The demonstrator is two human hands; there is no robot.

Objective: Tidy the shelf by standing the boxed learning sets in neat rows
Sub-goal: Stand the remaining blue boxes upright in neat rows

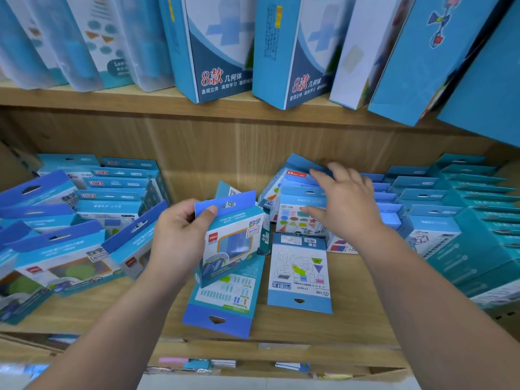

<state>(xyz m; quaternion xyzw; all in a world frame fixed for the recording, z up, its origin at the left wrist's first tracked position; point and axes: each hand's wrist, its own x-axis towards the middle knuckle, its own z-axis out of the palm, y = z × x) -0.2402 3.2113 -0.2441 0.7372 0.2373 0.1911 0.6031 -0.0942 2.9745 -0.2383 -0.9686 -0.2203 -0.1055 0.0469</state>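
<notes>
Your right hand [346, 204] covers the tab tops of the middle row [298, 198]. Cannot tell whether it clasps those boxes or only presses on them. Small print is blurred. Your left hand [174, 237] grasps one box [233, 243], thumb on its blue hanger tab. It is held tilted above the shelf [351, 313], over a flat box [225, 294]. Box: white and blue, clear window, red logo.
</notes>
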